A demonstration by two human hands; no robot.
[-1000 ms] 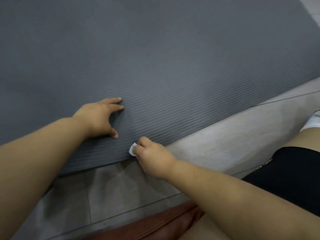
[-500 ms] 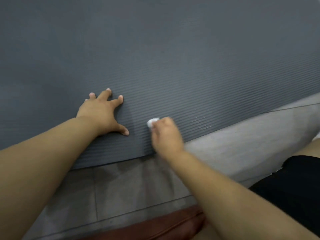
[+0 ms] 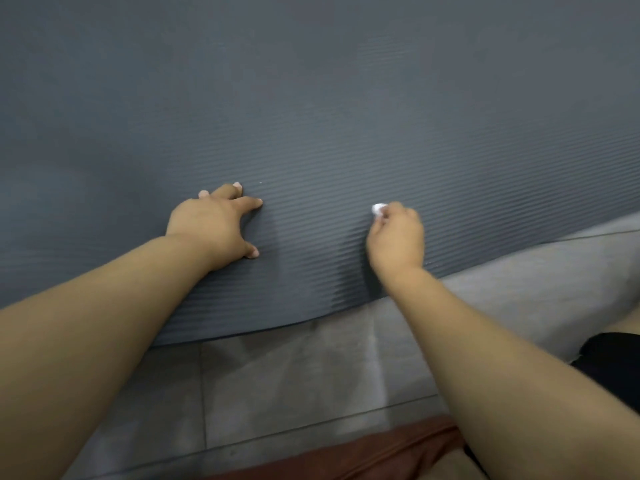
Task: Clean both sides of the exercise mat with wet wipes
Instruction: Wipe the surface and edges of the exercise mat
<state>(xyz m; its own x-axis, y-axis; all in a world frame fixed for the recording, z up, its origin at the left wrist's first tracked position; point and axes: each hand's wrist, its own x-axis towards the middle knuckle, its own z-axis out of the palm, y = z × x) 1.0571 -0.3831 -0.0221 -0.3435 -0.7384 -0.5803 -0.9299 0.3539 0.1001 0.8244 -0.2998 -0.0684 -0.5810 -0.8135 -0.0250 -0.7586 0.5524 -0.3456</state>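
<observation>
**Right hand and wipe now further onto the mat**

Since 0.5 s ago the right hand [image 3: 396, 237] has gone right and away from the near edge of the mat [image 3: 311, 98]. A second ago it sat right at that edge. The wipe [image 3: 378, 208] went with it. The left hand [image 3: 214, 223] is about where it was, so the gap between the hands is wider.

What we see now:
- Right hand: fingers curled tight, pinching the wipe. It is a small white wad, and only a bit of it shows, at the far-left end of the knuckles. We cannot tell whether it presses on the mat.
- Left hand: flat on the mat, holding nothing. Its fingers [image 3: 247, 203] are straight and spread, with the thumb out toward the near edge.
- The wipe is well to the right of the left fingertips, about level with them.
- Mat: grey and ribbed, lying on the tiled floor [image 3: 277, 375]. It fills the upper frame, and its near edge passes under both forearms. The ribs look bunched just below the right wrist.
- Also in view: a brown object [image 3: 363, 455] at the bottom edge and black shorts [image 3: 616, 368] at right.
</observation>
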